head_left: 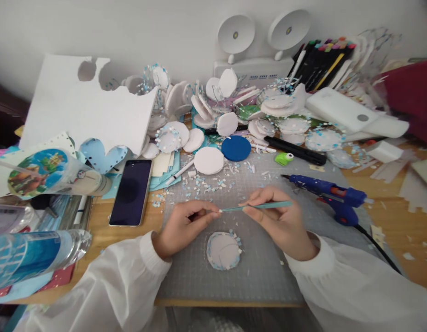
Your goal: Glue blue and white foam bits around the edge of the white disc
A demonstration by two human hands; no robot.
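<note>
My right hand (280,219) grips a pair of teal tweezers (268,205), held level with the tips pointing left. At those tips a tiny white piece (220,211) shows, where the thumb and forefinger of my left hand (185,226) come together in a pinch. Which of the two holds the piece is too small to tell. Below and between my hands, a round white foam disc (223,250) lies on the grey cutting mat (261,281). Small blue and white bits run around its edge.
A blue glue gun (327,189) lies at the right, its cord trailing down. Loose paper bits (213,182), a blue disc (236,148), a white disc (208,160) and a green punch (284,158) are beyond my hands. A phone (131,192) and a water bottle (37,253) lie left.
</note>
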